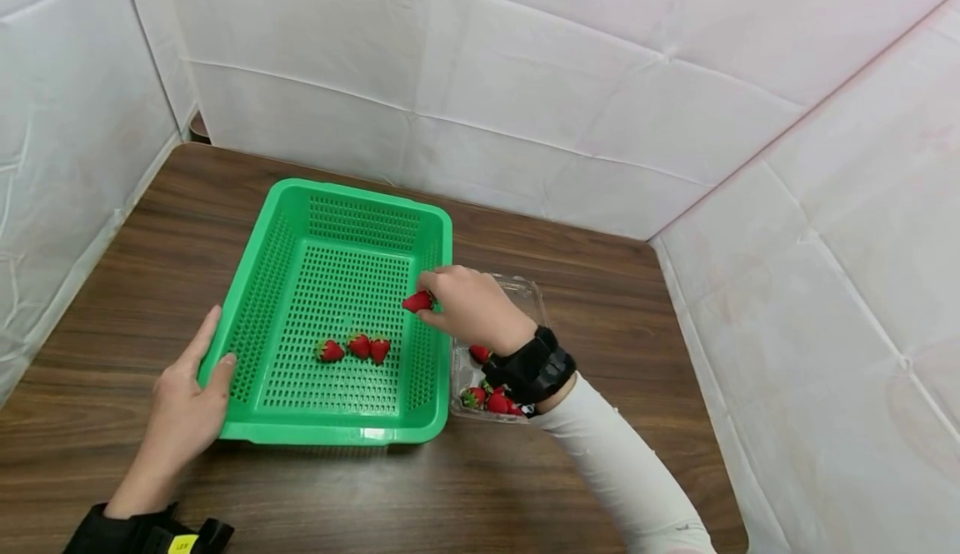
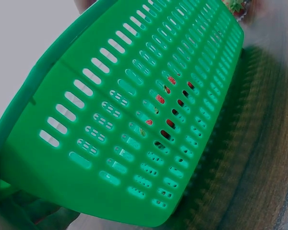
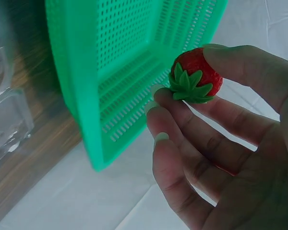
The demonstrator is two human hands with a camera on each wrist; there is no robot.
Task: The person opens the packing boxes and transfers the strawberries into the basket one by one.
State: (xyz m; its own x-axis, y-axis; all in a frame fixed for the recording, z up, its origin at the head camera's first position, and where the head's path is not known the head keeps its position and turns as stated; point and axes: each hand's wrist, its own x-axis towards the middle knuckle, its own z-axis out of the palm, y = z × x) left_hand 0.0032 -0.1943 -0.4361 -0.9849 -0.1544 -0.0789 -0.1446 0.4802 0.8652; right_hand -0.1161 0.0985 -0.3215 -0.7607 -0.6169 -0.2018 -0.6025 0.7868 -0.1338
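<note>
Strawberry (image 3: 196,76) was red, green-leaved; right grip (image 1: 472,308), palm down, was narrow, pinching it; left grip (image 1: 191,404) clasped green basket (image 1: 330,434).

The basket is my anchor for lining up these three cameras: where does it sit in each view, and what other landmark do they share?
Head: left of centre, the basket seen from above, left hand at its left rim.
Left wrist: basket fills most of the picture, slotted side close up.
Right wrist: basket at upper left to upper middle, left of the held strawberry.
Shared landmark: the brown table.
</note>
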